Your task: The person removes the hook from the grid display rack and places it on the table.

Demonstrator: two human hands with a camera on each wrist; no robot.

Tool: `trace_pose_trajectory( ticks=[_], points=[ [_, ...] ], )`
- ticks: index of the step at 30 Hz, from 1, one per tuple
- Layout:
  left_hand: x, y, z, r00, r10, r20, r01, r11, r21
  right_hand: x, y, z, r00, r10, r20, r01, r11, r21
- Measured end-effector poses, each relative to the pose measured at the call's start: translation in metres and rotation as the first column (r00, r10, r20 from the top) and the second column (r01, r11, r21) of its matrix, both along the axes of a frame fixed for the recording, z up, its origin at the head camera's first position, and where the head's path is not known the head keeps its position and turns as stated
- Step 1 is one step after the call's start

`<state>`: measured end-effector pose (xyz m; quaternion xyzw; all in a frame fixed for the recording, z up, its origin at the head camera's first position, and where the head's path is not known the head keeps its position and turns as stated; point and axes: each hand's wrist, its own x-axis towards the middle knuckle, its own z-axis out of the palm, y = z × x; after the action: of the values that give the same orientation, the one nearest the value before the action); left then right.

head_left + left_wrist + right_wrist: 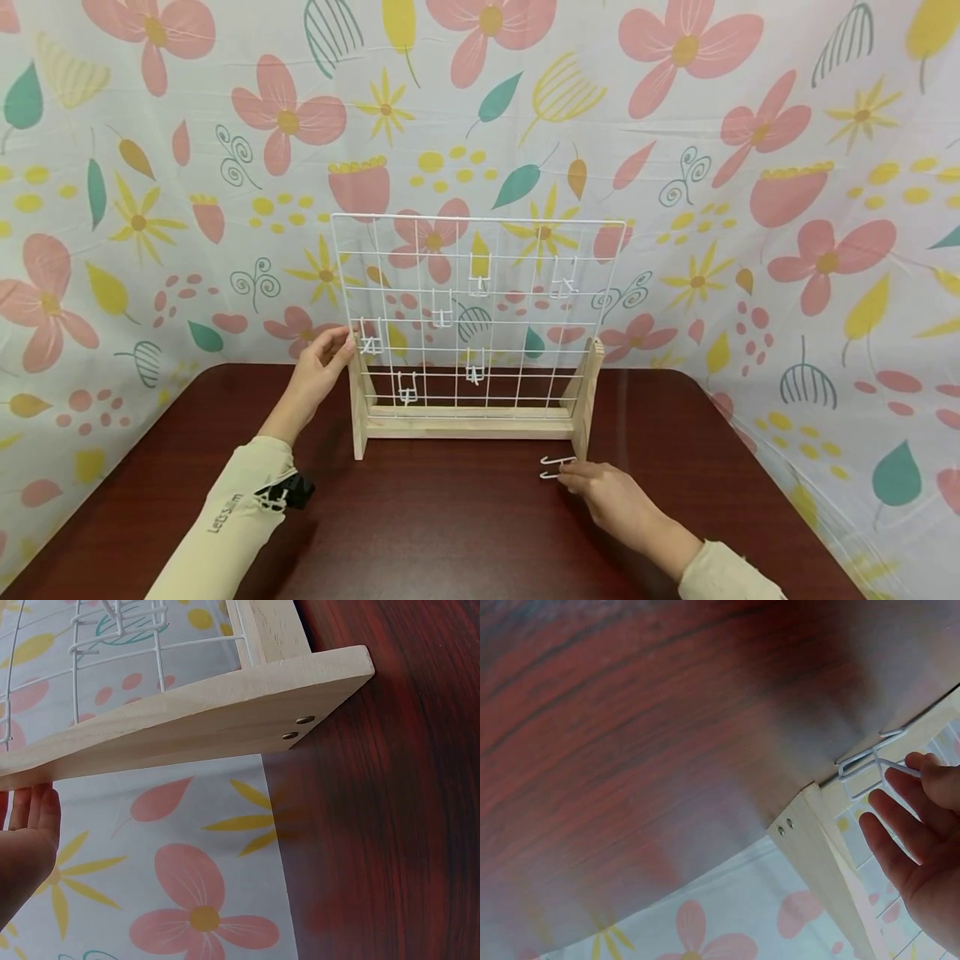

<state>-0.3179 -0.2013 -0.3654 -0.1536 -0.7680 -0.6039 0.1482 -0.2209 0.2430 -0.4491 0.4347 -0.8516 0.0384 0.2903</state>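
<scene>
A white wire grid panel (525,322) stands upright in a pale wooden frame (468,428). Several white wire hooks hang on it, among them one hook (478,286) high up and one hook (371,343) by the left post. My left hand (321,367) touches the upper end of the left wooden post (187,724), its fingertips against the outer side. Low in front of the frame's right foot, my right hand (611,500) pinches a loose white wire hook (861,766) between thumb and index finger; the other fingers are spread. The hook's two bent ends point left in the head view.
The stand rests on a dark red-brown wooden table (442,517). Behind it hangs a floral cloth (450,100) in pink, yellow and green. A black wrist camera (291,492) is strapped on my left sleeve.
</scene>
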Motion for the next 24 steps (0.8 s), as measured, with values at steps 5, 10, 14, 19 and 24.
trace_pose_trajectory(
  ticks=[5, 10, 14, 19, 24],
  points=[
    [0.0, 0.0, 0.0, 1.0, -0.003, 0.015, 0.003, 1.0, 0.005, 0.004, 0.0, 0.001, 1.0, -0.003, 0.003, 0.003, 1.0, 0.021],
    [0.001, 0.001, 0.002, 1.0, -0.001, 0.026, 0.001, 1.0, 0.016, 0.008, -0.003, 0.002, 1.0, 0.0, 0.019, 0.0, 1.0, 0.018],
    [0.002, 0.001, 0.002, 1.0, -0.002, 0.018, 0.001, 1.0, 0.014, 0.011, -0.004, 0.001, 1.0, 0.009, 0.026, -0.009, 1.0, 0.015],
    [0.002, 0.0, 0.001, 1.0, -0.008, -0.002, 0.008, 1.0, 0.005, 0.013, -0.002, -0.003, 1.0, 0.018, 0.024, -0.019, 0.999, 0.035],
    [0.002, 0.001, 0.001, 1.0, -0.008, 0.006, 0.007, 1.0, 0.008, 0.014, -0.001, -0.007, 0.999, 0.034, -0.004, -0.034, 0.998, 0.062]
  ],
)
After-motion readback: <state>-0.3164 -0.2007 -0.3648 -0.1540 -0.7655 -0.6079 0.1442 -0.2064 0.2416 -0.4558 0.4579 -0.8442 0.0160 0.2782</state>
